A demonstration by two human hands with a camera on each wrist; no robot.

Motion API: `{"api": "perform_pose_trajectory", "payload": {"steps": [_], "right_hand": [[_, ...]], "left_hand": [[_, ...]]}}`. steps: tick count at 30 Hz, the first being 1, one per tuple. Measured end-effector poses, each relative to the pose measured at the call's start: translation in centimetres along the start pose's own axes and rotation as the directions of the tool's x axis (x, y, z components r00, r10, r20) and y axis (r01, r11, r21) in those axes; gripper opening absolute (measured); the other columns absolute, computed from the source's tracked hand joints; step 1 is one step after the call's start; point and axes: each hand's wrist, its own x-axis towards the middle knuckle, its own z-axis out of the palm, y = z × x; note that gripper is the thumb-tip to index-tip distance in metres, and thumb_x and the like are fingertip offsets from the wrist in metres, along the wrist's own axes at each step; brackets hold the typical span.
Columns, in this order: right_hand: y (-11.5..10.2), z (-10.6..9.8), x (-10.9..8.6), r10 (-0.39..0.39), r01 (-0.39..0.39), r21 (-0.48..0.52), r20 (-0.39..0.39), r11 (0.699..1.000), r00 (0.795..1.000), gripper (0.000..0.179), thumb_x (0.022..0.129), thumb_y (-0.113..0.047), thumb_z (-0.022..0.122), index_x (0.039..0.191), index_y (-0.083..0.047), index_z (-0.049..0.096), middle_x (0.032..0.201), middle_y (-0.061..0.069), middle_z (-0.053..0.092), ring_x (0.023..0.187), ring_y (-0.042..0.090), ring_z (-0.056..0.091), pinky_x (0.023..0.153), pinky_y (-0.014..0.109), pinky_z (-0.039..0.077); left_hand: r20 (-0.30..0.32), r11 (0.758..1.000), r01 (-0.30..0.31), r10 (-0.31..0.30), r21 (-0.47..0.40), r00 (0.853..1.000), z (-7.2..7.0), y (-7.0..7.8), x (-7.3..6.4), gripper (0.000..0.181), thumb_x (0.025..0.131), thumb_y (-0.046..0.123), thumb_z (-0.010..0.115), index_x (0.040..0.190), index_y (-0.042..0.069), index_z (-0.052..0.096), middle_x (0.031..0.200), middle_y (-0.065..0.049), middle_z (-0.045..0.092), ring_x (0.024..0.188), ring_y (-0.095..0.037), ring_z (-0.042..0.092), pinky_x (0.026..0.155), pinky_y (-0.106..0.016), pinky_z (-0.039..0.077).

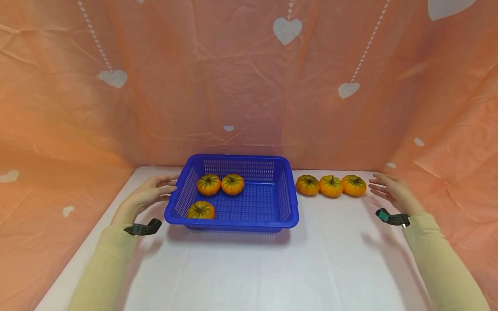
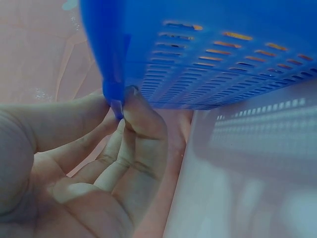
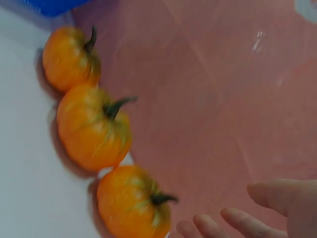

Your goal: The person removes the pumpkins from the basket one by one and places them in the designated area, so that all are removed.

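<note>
Left hand: my left hand [image 1: 149, 192] pinches the rim of the blue basket [image 1: 233, 223] at its left end, thumb on one side, fingers on the other per left wrist view.
Right hand: my right hand [image 1: 400, 194] holds nothing; fingers extended and apart, just beside the row's right end. No contact I can make out.
Key relation: right-end pumpkin [image 1: 354, 185] lies directly left of my right fingertips; right hand is much the nearer one. Row's long axis runs left-right, parallel to the table's back edge, pointing from that hand at the basket.
Rest of row: middle pumpkin [image 1: 331, 186], then left-end pumpkin [image 1: 308, 185], just beside the basket's right side. All three near the back edge.
Basket: left of centre toward the table's back edge, long axis also left-right. Can't tell if its base sits flat.
Inside: back-left pair, pumpkin [image 1: 209, 185] and its neighbour [image 1: 232, 185]; third pumpkin [image 1: 201, 210] at the front-left corner.
Surround: white table [image 1: 233, 276], orange backdrop [image 1: 253, 86] with pale hearts.
</note>
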Motion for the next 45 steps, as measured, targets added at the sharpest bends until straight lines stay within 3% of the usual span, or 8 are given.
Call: {"api": "perform_pose_trajectory", "payload": {"steps": [2,5,9,13,19,28,34,45], "right_hand": [[-0.9,0.4,0.0,-0.008,0.007,0.06,0.016,0.998,1.0,0.036,0.103,-0.026,0.042,0.132,-0.004,0.04,0.102,-0.012,0.062,0.093,0.003,0.063,0.081,0.019,0.051],[-3.3,1.8,-0.2,0.077,-0.072,0.112,-0.04,0.991,0.996,0.038,0.101,-0.031,0.046,0.13,-0.007,0.041,0.097,-0.012,0.062,0.089,0.003,0.063,0.077,0.019,0.052],[-5.0,3.0,0.2,0.101,-0.096,0.13,-0.032,0.987,0.994,0.058,0.1,-0.034,0.048,0.143,0.001,0.029,0.104,-0.01,0.06,0.091,0.003,0.063,0.079,0.02,0.052],[-6.7,4.4,0.4,0.105,-0.106,0.091,0.013,0.99,0.994,0.074,0.1,-0.036,0.046,0.15,0.005,0.01,0.112,-0.009,0.053,0.095,0.002,0.062,0.083,0.02,0.05],[-8.7,6.8,1.2,0.069,-0.078,0.103,0.09,0.992,0.994,0.07,0.101,-0.031,0.046,0.15,0.006,0.012,0.109,-0.012,0.061,0.098,0.006,0.063,0.084,0.022,0.05],[-10.5,10.0,3.0,0.032,-0.042,0.064,0.138,0.997,0.99,0.064,0.101,-0.031,0.047,0.148,0.006,0.022,0.122,0.001,0.059,0.104,0.012,0.062,0.091,0.027,0.048],[-11.2,12.4,4.3,0.014,-0.013,-0.01,0.18,1.0,0.984,0.06,0.102,-0.032,0.044,0.148,0.003,0.026,0.144,0.027,0.036,0.108,0.012,0.06,0.099,0.037,0.042],[-11.4,17.5,7.0,0.025,-0.041,0.053,0.283,0.998,0.959,0.056,0.103,-0.026,0.044,0.146,0.005,0.028,0.142,0.03,0.037,0.127,0.042,0.042,0.102,0.047,0.037]], "left_hand": [[0.001,1.0,0.0,0.0,0.002,1.0,0.0,0.0,0.0,0.055,0.098,0.008,0.053,0.143,-0.012,0.027,0.133,-0.03,0.043,0.098,-0.008,0.059,0.085,-0.028,0.051],[0.004,1.0,0.001,-0.001,0.004,1.0,-0.1,0.0,-0.1,0.056,0.098,0.008,0.053,0.143,-0.012,0.027,0.134,-0.031,0.043,0.098,-0.008,0.059,0.086,-0.029,0.051],[0.006,1.0,0.006,-0.006,0.001,1.0,-0.1,0.1,-0.2,0.056,0.098,0.009,0.053,0.144,-0.011,0.028,0.134,-0.031,0.043,0.099,-0.009,0.059,0.085,-0.028,0.051],[0.003,1.0,0.007,-0.007,0.014,1.0,-0.1,0.2,-0.2,0.055,0.098,0.009,0.053,0.144,-0.01,0.028,0.135,-0.031,0.043,0.1,-0.011,0.058,0.086,-0.029,0.051],[-0.006,0.999,0.018,-0.018,0.031,1.0,-0.1,0.2,-0.2,0.054,0.098,0.009,0.053,0.145,-0.008,0.03,0.138,-0.03,0.042,0.104,-0.015,0.058,0.088,-0.032,0.051],[-0.005,1.0,0.012,-0.011,0.028,1.0,0.0,0.4,-0.1,0.055,0.098,0.01,0.054,0.144,-0.008,0.031,0.136,-0.03,0.043,0.103,-0.015,0.059,0.087,-0.031,0.051],[0.003,1.0,0.001,0.0,-0.006,1.0,0.1,0.3,-0.2,0.054,0.097,0.005,0.053,0.143,-0.01,0.03,0.135,-0.032,0.043,0.1,-0.011,0.059,0.085,-0.029,0.051],[0.018,1.0,-0.005,0.006,-0.028,1.0,0.1,0.3,-0.1,0.055,0.097,0.004,0.053,0.144,-0.011,0.028,0.137,-0.033,0.04,0.099,-0.009,0.06,0.085,-0.029,0.051]]}}
